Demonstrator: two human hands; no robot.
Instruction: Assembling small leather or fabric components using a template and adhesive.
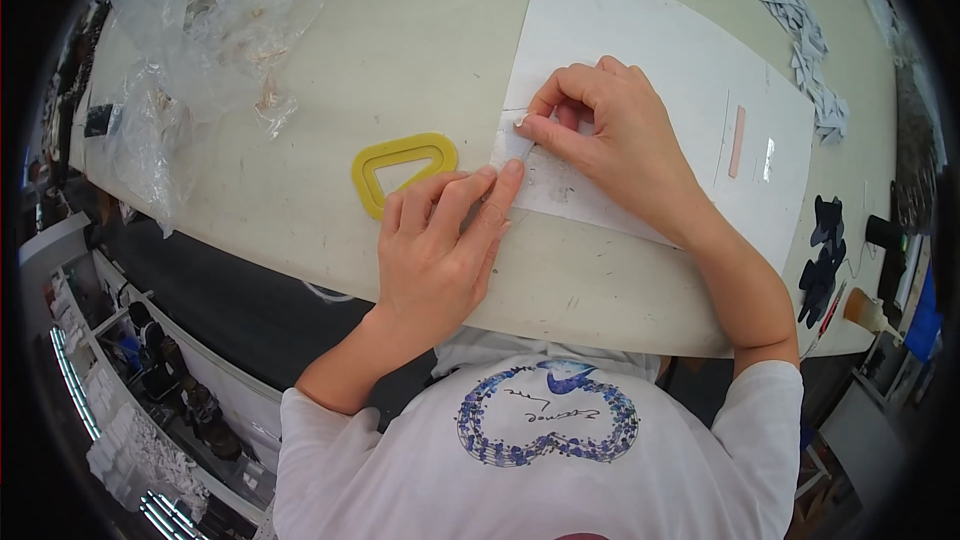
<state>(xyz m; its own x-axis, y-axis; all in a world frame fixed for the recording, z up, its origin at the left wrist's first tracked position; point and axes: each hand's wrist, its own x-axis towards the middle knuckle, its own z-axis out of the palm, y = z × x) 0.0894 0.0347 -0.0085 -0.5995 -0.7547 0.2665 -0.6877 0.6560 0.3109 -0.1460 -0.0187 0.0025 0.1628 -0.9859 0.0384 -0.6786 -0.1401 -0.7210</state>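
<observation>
A large white sheet (640, 50) lies on the pale table (400, 60). My right hand (610, 135) rests on the sheet's near left part, its thumb and fingers pinched on a small white strip (517, 126) at the sheet's edge. My left hand (440, 240) lies flat on the table, with its fingertips pressing the sheet's left corner just below the strip. A yellow rounded triangular frame (402, 168) lies on the table right beside my left hand's fingers.
Crumpled clear plastic wrap (210, 30) covers the table's far left. A pile of small white cut pieces (805, 40) lies at the far right. A thin pink strip (737, 140) sits on the sheet. Dark blue shapes (825, 260) and a brush (868, 312) lie at the right edge.
</observation>
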